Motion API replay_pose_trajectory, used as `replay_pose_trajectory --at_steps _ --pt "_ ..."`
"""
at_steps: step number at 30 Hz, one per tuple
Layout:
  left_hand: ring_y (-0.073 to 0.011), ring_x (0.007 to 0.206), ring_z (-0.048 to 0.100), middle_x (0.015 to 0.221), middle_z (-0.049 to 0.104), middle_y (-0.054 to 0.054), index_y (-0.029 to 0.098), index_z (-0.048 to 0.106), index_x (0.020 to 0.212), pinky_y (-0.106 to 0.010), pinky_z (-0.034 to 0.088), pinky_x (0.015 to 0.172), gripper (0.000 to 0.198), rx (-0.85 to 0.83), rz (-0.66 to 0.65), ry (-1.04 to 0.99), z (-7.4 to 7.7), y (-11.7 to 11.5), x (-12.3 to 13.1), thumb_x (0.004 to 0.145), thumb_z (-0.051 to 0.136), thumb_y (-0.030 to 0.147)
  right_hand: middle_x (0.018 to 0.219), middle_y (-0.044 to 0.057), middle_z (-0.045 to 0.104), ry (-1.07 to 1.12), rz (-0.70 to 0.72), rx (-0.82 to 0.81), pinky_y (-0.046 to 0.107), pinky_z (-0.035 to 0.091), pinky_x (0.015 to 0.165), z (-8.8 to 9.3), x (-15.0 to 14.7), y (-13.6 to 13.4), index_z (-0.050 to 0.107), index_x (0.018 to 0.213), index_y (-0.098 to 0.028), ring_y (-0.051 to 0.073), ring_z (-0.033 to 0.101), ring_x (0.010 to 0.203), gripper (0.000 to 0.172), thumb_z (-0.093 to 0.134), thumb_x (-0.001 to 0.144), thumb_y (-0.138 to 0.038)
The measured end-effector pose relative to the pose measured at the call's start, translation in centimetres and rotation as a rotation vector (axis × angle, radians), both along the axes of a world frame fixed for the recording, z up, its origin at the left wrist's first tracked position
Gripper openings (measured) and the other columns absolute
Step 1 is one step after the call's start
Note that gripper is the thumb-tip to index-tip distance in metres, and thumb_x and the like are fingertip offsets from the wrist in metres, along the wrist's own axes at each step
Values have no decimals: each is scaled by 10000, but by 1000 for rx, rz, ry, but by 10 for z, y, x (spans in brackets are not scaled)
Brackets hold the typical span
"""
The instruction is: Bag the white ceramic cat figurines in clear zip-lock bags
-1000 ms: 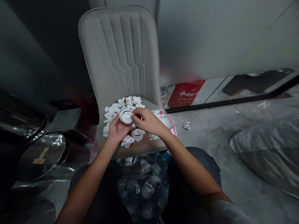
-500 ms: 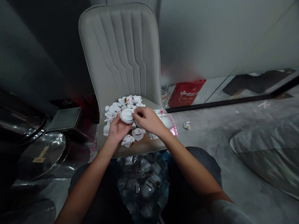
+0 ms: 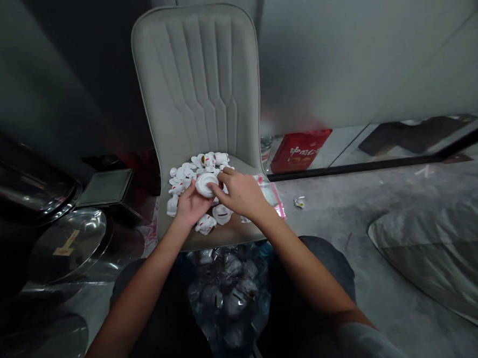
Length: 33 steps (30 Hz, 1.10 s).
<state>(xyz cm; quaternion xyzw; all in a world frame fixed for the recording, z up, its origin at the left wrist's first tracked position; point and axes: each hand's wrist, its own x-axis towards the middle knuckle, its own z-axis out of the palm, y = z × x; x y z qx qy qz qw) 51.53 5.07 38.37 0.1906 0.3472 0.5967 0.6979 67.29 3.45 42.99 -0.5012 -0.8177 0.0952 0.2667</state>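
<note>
Over the chair seat, my left hand (image 3: 192, 205) is wrapped round a white coin bank (image 3: 207, 184), its round ringed side turned up. My right hand (image 3: 243, 194) is closed at the bank's right edge, with the thumb pressed against it. Below the hands on the seat lie a white cat figurine (image 3: 205, 224) with red marks and another white coin bank (image 3: 222, 214), whose slot shows. White round discs (image 3: 182, 174) and more cat figurines (image 3: 209, 160) are heaped behind. The fingers hide part of the held bank.
The grey padded chair (image 3: 197, 68) stands against a glassy wall. A clear plastic bag (image 3: 233, 287) of white pieces sits between the knees. Pink-edged plastic packaging (image 3: 270, 194) lies at the seat's right. A red bag (image 3: 301, 151) and steel bins (image 3: 67, 246) are nearby.
The held bank has turned, so its slotted face no longer shows and the round ringed side faces up. My right thumb has come across onto it. The view has shifted slightly.
</note>
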Motion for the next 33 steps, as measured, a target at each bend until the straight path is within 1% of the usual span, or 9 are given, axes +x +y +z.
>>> replay_pose_trajectory --at_steps 3,8,14,17,20,22,24,28,33 --pt "-169 953 708 1034 747 -59 197 681 1017 -285 572 846 251 -10 7 5 1 -1 1 1004 435 245 969 122 657 -25 4 39 316 364 656 -3 0 3 675 916 -152 222 598 786 337 500 1006 -425" --pt "-182 969 697 1028 738 -58 215 671 1139 -306 561 854 225 -5 9 24 4 -3 1 963 548 286 1056 135 617 92 3 159 323 401 712 -9 1 6 640 1028 -149 242 589 875 326 539 989 -457" --pt "-160 928 692 997 732 -53 190 679 989 -280 552 837 147 1 9 -12 4 -2 -1 963 548 251 1011 114 610 90 159 282 320 414 751 -16 1 9 679 1013 -153 212 575 861 279 472 1036 -338" --pt "-156 919 688 967 727 -41 186 672 968 -286 543 856 124 -11 20 -33 5 -1 -2 953 559 235 998 112 609 96 180 340 317 416 740 -18 0 11 687 1025 -141 206 572 844 282 474 1038 -324" --pt "-144 884 684 940 726 -30 175 671 952 -273 534 852 163 -35 24 -67 8 -2 -3 972 513 209 980 112 608 79 202 393 319 415 729 -19 0 12 691 1011 -133 203 563 825 293 464 1042 -316" --pt "-130 844 680 923 728 -25 170 671 935 -258 534 826 209 -32 17 -96 9 -2 -3 989 470 190 963 114 611 55 219 409 326 413 726 -18 0 13 693 982 -130 203 557 818 309 445 1048 -303" --pt "-124 844 682 927 732 -24 170 672 930 -252 536 823 213 -17 6 -102 9 -2 -4 990 468 182 941 113 612 35 225 410 331 410 722 -16 1 13 695 949 -133 204 554 816 322 438 1051 -298" --pt "-149 975 688 989 739 -34 178 678 975 -280 540 902 149 7 -4 -46 5 -2 -5 968 535 218 927 106 613 61 243 401 328 415 722 -16 3 14 703 964 -138 202 559 821 311 462 1044 -317" --pt "-150 1076 670 1101 734 -50 175 679 1087 -278 526 969 193 73 -55 10 4 -2 -4 972 540 245 960 97 632 157 255 367 318 448 732 -23 7 18 713 1019 -155 193 586 819 284 506 1030 -350"
